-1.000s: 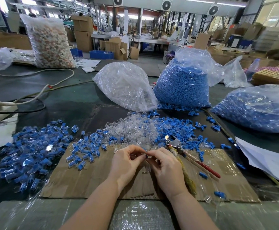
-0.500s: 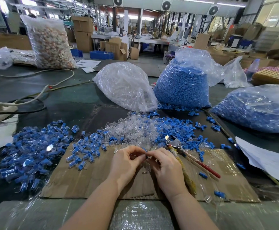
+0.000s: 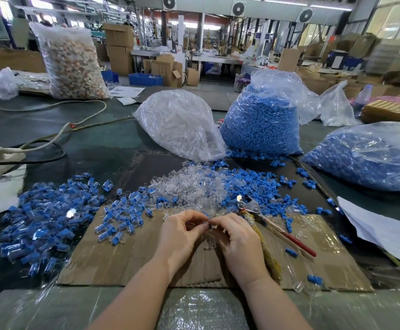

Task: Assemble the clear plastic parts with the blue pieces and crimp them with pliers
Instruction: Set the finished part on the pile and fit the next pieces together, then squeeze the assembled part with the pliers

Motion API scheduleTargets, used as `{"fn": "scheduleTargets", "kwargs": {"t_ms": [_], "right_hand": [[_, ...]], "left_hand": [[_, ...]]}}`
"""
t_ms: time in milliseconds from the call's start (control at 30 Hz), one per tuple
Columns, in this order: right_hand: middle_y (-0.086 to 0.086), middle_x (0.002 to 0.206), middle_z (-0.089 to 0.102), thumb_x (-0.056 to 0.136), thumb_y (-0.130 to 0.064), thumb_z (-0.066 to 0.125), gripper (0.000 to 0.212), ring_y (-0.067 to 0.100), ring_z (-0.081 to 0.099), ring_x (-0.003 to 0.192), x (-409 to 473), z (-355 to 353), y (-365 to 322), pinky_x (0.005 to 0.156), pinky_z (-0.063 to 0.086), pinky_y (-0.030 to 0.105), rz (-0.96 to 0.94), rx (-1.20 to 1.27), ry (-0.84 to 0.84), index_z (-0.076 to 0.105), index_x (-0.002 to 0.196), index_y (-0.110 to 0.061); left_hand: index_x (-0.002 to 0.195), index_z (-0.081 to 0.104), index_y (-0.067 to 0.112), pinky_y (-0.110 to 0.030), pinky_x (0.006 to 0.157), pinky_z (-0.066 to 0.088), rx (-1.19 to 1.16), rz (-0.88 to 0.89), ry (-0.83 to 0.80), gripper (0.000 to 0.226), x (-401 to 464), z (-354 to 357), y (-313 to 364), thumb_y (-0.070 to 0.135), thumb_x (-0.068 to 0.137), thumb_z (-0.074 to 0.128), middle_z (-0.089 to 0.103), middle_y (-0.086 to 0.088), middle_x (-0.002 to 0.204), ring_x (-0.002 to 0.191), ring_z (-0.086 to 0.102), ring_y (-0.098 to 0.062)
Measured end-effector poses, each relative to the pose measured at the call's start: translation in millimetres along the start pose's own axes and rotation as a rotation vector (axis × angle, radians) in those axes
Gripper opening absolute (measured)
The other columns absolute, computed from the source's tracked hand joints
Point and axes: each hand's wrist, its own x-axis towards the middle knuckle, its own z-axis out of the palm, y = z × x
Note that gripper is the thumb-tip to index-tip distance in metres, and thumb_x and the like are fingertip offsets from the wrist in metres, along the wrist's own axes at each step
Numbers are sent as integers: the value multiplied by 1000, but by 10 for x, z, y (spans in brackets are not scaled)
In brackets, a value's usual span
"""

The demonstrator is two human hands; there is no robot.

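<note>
Cardboard sheet [image 3: 122, 253] lies on counter [image 3: 99, 148] at 6 o'clock. Pliers [image 3: 275, 227] on its 3 o'clock side. Assembled pcs pile [image 3: 39, 225] at 9 o'clock. Loose parts heap [image 3: 201, 186] just behind sheet, w/ three bags at 12 to 2 o'clock: [image 3: 180, 125], [image 3: 261, 125], [image 3: 370, 156]. Paper [image 3: 380, 232] at 3 o'clock.

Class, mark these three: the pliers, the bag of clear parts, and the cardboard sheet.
pliers [image 3: 250, 206], head view, on the metal head.
bag of clear parts [image 3: 180, 122], head view, on its bulging side.
cardboard sheet [image 3: 113, 258], head view, on a bare left part.
</note>
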Motion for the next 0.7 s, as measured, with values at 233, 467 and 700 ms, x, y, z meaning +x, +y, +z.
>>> {"fn": "scheduleTargets", "kwargs": {"t_ms": [233,467,700], "right_hand": [[-3,93,64,78,-14,73,23,16,59,89,-16,-21,-38,82,47,25,0,-40,27,68,101,-14],[5,123,50,92,-44,49,45,21,47,115,73,-309,5,98,36,36,559,-604,-110,44,128,-18],[10,132,45,90,-59,40,59,29,42,121,97,-493,116,99,33,45,737,-726,-383,40,130,-16]], "left_hand": [[83,72,15,-12,69,49,-4,-6,21,14,3,-3,-28,2,78,71,71,3,79,74,65,-5],[82,71,15,-20,68,53,-64,-56,28,15,20,4,-71,1,78,70,71,-2,76,73,67,-14],[81,70,17,-19,66,53,-107,-74,38,18,38,8,-69,-1,79,69,71,-2,76,72,67,-14]]}}
